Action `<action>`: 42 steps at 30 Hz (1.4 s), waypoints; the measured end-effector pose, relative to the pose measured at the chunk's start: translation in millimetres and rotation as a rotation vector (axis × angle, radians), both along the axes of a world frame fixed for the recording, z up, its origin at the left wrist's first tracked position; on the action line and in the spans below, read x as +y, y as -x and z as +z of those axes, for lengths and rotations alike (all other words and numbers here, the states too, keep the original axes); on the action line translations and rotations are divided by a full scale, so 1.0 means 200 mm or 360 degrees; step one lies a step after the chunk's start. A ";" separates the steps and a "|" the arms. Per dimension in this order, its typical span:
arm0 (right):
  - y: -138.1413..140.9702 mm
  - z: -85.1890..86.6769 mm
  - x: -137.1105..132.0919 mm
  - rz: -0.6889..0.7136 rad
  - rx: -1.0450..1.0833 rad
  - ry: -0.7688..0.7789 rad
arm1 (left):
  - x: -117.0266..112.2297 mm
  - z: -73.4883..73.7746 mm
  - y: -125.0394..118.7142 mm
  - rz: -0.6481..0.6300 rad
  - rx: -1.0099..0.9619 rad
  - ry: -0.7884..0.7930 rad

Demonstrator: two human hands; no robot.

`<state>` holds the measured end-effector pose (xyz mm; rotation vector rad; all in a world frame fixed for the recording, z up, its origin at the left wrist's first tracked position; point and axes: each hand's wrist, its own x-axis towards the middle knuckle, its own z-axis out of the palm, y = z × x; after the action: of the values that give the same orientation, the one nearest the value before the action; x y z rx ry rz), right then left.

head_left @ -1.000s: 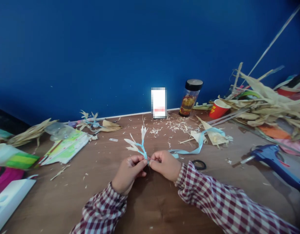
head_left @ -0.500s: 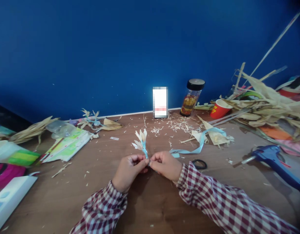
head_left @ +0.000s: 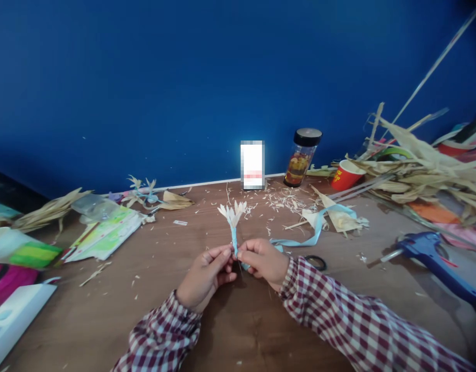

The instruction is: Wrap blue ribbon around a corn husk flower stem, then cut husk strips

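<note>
Kinda into the gingham here: the left sleeve [head_left: 160, 330] and right sleeve [head_left: 350, 310] are both checked in dark maroon and off-white, with paler maroon squares mixed in. Pretty roomy cut too, lots of soft folds and a bit of puff. Each one bunches into a snug, crinkly band at the wrist, left cuff [head_left: 186, 304] matching right cuff [head_left: 288, 279]. The left hand [head_left: 205, 276] and right hand [head_left: 267, 262] are bare. Nails are too small to make out.
</note>
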<state>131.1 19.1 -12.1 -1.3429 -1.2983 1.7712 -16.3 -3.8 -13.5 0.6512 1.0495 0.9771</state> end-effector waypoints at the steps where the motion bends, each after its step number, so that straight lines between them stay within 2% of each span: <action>1: 0.00 0.00 0.00 -0.0005 0.0014 0.0015 | 0.00 0.00 0.00 -0.0006 0.0007 -0.0008; 9: 0.01 -0.01 -0.01 0.0081 0.0040 0.0017 | 0.00 0.01 -0.01 0.0036 0.0093 0.0024; 13: 0.00 -0.04 -0.01 0.0216 -0.0059 -0.0195 | -0.01 0.02 -0.01 0.0045 0.0166 0.0011; 16: -0.02 -0.07 0.00 0.0207 -0.0166 -0.0395 | -0.01 0.03 -0.01 -0.0004 0.0214 -0.0043; 20: -0.03 -0.10 0.01 0.0174 -0.0341 -0.0463 | -0.01 0.03 -0.02 -0.0015 0.0287 -0.0050; 23: -0.02 -0.09 0.00 0.0175 -0.0410 -0.0482 | -0.01 0.01 -0.03 0.0046 0.0388 -0.0072; 29: 0.01 -0.02 -0.05 0.0057 -0.0580 -0.0515 | -0.02 -0.03 -0.05 0.0137 0.0721 -0.0280; 36: 0.02 0.02 -0.06 0.0066 -0.0519 -0.0479 | -0.02 -0.04 -0.03 0.0167 0.0771 -0.0328; 42: 0.02 0.00 -0.06 0.0025 -0.0539 -0.0531 | -0.02 -0.05 -0.02 0.0218 0.0824 -0.0397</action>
<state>126.8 8.0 -11.3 -1.4767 -1.7009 1.2946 -12.9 -7.4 -23.5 1.0871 1.4516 1.0973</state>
